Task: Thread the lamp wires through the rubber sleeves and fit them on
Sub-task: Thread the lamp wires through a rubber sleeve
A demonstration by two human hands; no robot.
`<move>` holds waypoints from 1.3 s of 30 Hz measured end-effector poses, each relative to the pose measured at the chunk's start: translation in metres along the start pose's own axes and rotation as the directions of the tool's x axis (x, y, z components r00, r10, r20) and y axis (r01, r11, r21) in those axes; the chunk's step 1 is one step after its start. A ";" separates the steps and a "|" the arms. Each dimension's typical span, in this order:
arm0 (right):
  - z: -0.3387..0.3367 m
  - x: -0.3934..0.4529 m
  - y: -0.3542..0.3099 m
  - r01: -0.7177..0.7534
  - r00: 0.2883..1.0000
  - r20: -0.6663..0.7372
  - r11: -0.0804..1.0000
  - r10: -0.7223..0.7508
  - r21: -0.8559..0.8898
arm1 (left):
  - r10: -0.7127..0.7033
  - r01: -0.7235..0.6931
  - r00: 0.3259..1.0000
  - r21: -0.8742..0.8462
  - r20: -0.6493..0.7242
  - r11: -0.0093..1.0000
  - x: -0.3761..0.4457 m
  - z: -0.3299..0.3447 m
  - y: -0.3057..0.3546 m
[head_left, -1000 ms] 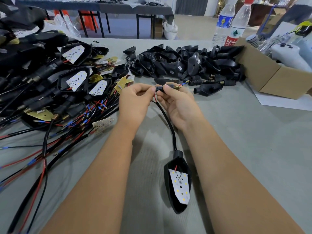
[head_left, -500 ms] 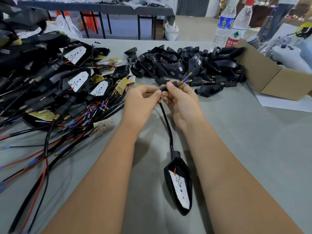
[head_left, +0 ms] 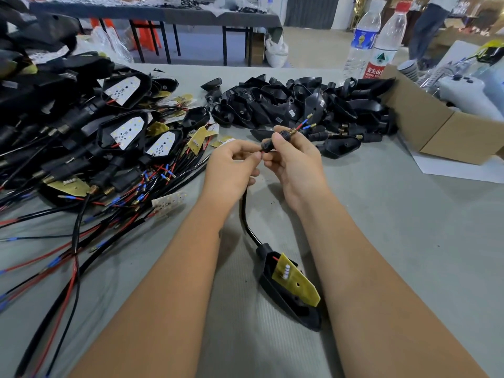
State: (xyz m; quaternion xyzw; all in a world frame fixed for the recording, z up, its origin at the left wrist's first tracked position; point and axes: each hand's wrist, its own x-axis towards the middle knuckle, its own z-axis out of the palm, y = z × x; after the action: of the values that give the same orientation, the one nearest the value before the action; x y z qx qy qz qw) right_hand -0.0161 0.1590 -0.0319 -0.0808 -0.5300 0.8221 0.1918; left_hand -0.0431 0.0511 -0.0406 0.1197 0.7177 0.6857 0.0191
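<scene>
Two hands meet a little above the middle of the frame, both gripping one lamp's lead. The right hand (head_left: 296, 165) pinches the black rubber sleeve (head_left: 274, 141) between thumb and fingers, and the left hand (head_left: 231, 166) is curled around the black cable (head_left: 246, 214) just below it, probably to keep the cable steady while the sleeve goes on. Beyond the sleeve a small brass spring (head_left: 292, 131) and the red and blue wires (head_left: 304, 123) with metal tips stick out toward the upper right, so the wires seem to be through already and the sleeve is likely being seated. The cable hangs down between the forearms to the lamp head (head_left: 289, 301), which lies in the lower middle with its yellow circuit board (head_left: 297, 282) facing up.

The work surface is a grey cloth-covered table (head_left: 395, 241). At the left lies a heap of lamps with wires (head_left: 90, 148), at the upper middle a pile of empty black housings (head_left: 300, 105), at the right an open cardboard box (head_left: 425, 124), and behind it two plastic water bottles (head_left: 380, 47). Further back another dark table (head_left: 163, 15) stands on a pale floor.
</scene>
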 end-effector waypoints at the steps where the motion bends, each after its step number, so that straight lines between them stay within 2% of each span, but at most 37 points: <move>1: 0.000 0.000 0.000 -0.003 1.000 -0.001 1.000 0.003 0.020 | -0.012 0.012 1.000 -0.012 0.002 1.000 0.000 -0.001 0.000; 7: -0.003 0.002 -0.003 0.027 0.998 -0.067 0.976 -0.012 0.216 | -0.095 0.098 0.992 -0.032 0.078 0.995 0.001 -0.006 0.004; 13: -0.003 0.001 -0.001 0.051 0.997 -0.060 0.997 -0.048 0.056 | -0.088 0.094 0.991 -0.057 0.101 0.994 -0.002 -0.004 0.007; 17: -0.002 0.002 -0.001 0.089 0.994 -0.076 0.988 -0.079 0.125 | -0.168 0.181 0.977 -0.100 0.128 0.978 0.001 -0.009 0.008; 23: -0.002 0.004 -0.001 0.118 0.988 -0.120 0.982 -0.100 0.150 | -0.122 0.132 0.977 -0.049 0.177 0.990 0.001 -0.009 0.005; 28: -0.004 0.007 -0.004 0.085 0.980 -0.194 0.979 -0.048 0.185 | -0.077 0.074 0.987 0.021 0.138 0.997 0.004 -0.012 0.002; 33: -0.010 0.011 -0.003 -0.004 0.979 -0.206 0.999 0.012 0.039 | -0.021 0.014 0.994 0.065 0.107 0.998 0.004 -0.012 -0.001; 36: -0.011 0.009 -0.003 -0.034 0.990 -0.137 0.999 0.037 0.025 | -0.004 -0.004 0.995 0.084 0.103 0.996 0.004 -0.011 -0.003; 39: -0.010 0.010 -0.003 -0.045 0.996 -0.074 0.997 0.040 -0.062 | -0.020 0.011 0.996 0.097 0.088 0.995 0.004 -0.009 -0.002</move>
State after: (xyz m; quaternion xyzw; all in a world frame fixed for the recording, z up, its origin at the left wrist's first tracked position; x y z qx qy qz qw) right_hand -0.0207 0.1725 -0.0330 -0.1280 -0.5467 0.8052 0.1908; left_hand -0.0491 0.0436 -0.0410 0.1454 0.7493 0.6441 0.0507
